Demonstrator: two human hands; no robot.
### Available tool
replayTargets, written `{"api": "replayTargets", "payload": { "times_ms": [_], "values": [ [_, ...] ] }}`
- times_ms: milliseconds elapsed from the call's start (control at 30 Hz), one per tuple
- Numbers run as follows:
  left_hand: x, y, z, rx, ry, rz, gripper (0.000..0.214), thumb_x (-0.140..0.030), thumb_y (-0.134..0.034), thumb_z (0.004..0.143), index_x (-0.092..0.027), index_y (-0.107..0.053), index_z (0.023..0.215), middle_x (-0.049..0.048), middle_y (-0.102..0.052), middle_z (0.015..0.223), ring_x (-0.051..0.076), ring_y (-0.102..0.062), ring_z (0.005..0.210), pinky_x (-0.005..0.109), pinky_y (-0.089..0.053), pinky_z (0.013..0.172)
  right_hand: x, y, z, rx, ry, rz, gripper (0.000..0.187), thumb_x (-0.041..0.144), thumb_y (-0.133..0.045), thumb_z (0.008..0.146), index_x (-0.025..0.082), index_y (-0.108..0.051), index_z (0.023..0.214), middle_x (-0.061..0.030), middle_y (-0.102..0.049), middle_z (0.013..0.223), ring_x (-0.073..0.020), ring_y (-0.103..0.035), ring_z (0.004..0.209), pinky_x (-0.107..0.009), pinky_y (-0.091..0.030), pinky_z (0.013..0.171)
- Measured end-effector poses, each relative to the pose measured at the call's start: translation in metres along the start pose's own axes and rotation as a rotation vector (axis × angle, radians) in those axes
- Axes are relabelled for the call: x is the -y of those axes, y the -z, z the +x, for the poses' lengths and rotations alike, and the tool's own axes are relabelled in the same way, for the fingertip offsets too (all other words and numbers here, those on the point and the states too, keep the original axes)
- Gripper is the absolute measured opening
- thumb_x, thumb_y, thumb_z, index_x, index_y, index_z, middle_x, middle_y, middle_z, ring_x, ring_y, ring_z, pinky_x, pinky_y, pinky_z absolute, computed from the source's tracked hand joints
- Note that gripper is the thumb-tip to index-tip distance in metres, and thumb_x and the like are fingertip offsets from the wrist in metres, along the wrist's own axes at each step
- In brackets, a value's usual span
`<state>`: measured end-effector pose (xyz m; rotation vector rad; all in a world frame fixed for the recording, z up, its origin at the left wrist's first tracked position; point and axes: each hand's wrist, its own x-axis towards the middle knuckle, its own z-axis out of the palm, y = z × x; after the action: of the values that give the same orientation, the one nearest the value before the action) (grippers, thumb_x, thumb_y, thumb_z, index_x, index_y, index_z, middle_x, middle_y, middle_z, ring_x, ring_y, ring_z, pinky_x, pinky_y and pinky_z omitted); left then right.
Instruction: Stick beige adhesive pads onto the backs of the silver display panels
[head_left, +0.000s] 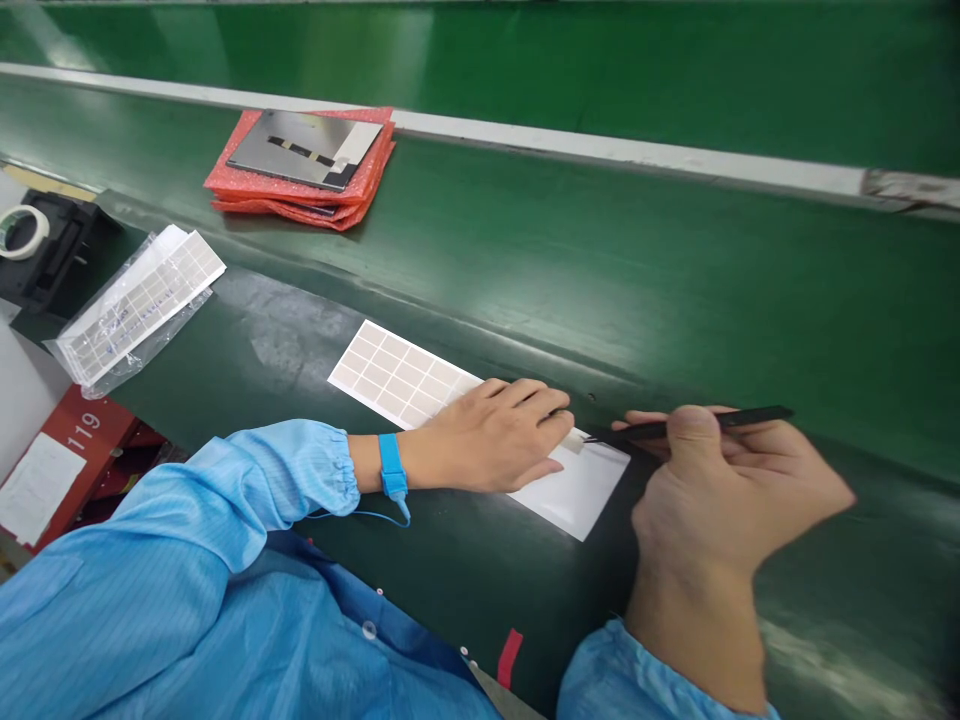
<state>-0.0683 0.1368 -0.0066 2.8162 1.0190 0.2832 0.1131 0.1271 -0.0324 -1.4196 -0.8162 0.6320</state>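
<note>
Just black tweezers (pixel 750 414), gridded white sheet (pixel 390 375)

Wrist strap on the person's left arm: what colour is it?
The wrist strap is bright blue; it shows best in the head view.

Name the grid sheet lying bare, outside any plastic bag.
It's the white grid sheet on the dark green mat, under the left hand. The other grid sheet lies farther left, inside a clear plastic bag.
</note>
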Motion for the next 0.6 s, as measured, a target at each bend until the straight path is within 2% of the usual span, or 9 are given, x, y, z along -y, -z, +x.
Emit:
{"api": "replayTargets", "payload": {
  "times_ms": [333,467,600],
  "values": [
    [0.001,-0.003,0.0,-0.03,0.002,-0.035,0.039,-0.04,-0.058,0.106,-0.011,-0.065,0.131,0.0132,-0.062,0.143,0.028,-0.055,0.133,0.04,-0.044,0.104,0.001,-0.009,-0.003,-0.001,0.08,0.068,0.027,0.033,-0.073,0.075,0.013,-0.057,0.081,-0.0097,-0.063,0.073,-0.0204,-0.063,0.059,-0.029,-0.057,0.057],
    [0.004,-0.006,0.0,-0.029,0.006,-0.052,0.04,-0.041,-0.057,0.106,-0.011,-0.063,0.132,0.0139,-0.061,0.145,0.028,-0.055,0.134,0.04,-0.044,0.105,0.002,-0.002,0.0,0.04,-0.045,0.207,0.045,0.042,-0.086,0.07,0.013,-0.055,0.082,-0.0068,-0.058,0.067,-0.0193,-0.058,0.054,-0.034,-0.058,0.056],
    [0.01,-0.007,0.0,-0.01,-0.018,-0.083,0.044,-0.042,-0.057,0.106,-0.01,-0.06,0.136,0.0145,-0.061,0.145,0.028,-0.054,0.134,0.041,-0.045,0.106,0.001,0.016,0.008,-0.021,-0.106,0.257,0.061,0.054,-0.095,0.063,0.013,-0.054,0.083,-0.0044,-0.056,0.069,-0.0172,-0.057,0.057,-0.034,-0.06,0.058]
  ]
}}
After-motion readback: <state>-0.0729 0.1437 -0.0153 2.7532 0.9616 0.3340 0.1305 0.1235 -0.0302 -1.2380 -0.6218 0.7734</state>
